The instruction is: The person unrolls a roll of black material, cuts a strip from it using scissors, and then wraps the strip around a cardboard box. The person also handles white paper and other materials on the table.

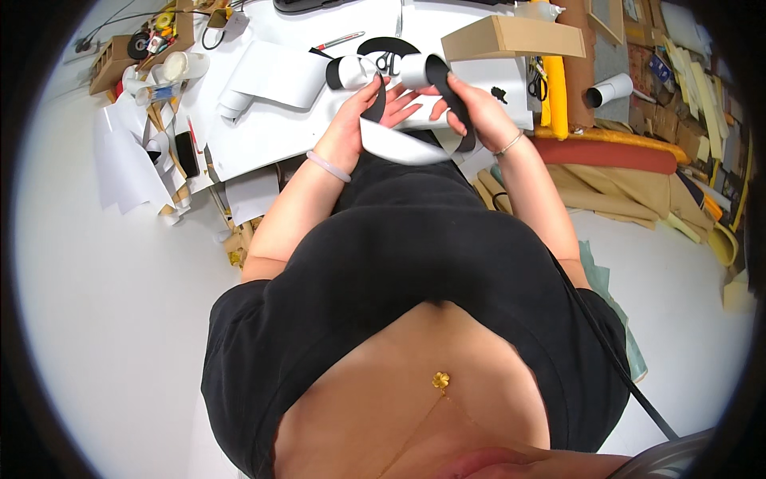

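Observation:
My left hand and my right hand hold up a curling strip, white on one face and black on the other, above the table's near edge. On the left, my thumb pinches the strip, with the other fingers spread behind it. The right thumb and fingers close round the band on the other side. Its white lower loop sags between my wrists, slightly blurred. Just beyond my hands, scissors lie on the white tabletop, with a curved black piece behind them. Part of the strip is hidden by my fingers.
A curled white sheet and a red pen lie left of my hands. To the right stand a tan box, a yellow roll and black-handled scissors. A dark phone rests at the left edge.

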The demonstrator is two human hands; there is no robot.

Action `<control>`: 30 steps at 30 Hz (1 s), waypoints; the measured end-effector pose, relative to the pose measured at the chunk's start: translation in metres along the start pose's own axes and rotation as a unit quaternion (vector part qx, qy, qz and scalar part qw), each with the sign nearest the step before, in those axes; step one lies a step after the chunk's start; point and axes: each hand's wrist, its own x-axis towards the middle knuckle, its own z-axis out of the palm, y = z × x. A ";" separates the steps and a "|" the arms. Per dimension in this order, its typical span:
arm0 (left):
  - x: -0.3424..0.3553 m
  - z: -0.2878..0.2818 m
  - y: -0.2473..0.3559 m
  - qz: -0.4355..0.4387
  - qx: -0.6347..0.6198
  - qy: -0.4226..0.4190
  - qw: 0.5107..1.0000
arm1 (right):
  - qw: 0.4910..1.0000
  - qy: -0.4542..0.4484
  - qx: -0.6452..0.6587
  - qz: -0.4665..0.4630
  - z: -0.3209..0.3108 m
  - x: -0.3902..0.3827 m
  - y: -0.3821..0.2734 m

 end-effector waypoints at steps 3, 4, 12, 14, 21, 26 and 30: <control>0.000 0.011 0.001 0.007 -0.031 -0.037 0.999 | 0.937 0.050 -0.340 -0.061 0.002 -0.004 0.017; 0.002 0.010 0.002 0.028 -0.015 -0.052 0.998 | 0.897 0.073 -0.411 -0.147 0.009 -0.011 0.016; -0.004 0.016 -0.010 0.305 0.405 0.109 0.855 | 0.879 0.051 -0.429 -0.202 -0.017 -0.015 0.035; -0.015 0.027 -0.012 0.307 0.515 0.108 0.793 | 0.934 0.027 -0.306 -0.182 -0.025 -0.008 0.032; -0.061 0.070 -0.035 0.298 0.619 0.163 0.708 | 0.939 -0.092 -0.221 -0.247 -0.005 0.018 -0.004; -0.111 0.082 -0.050 0.307 0.648 0.234 0.657 | 0.955 -0.087 -0.154 -0.236 0.005 0.016 -0.012; -0.156 0.086 -0.061 0.294 0.714 0.223 0.596 | 0.933 -0.146 -0.274 -0.183 0.022 -0.001 -0.020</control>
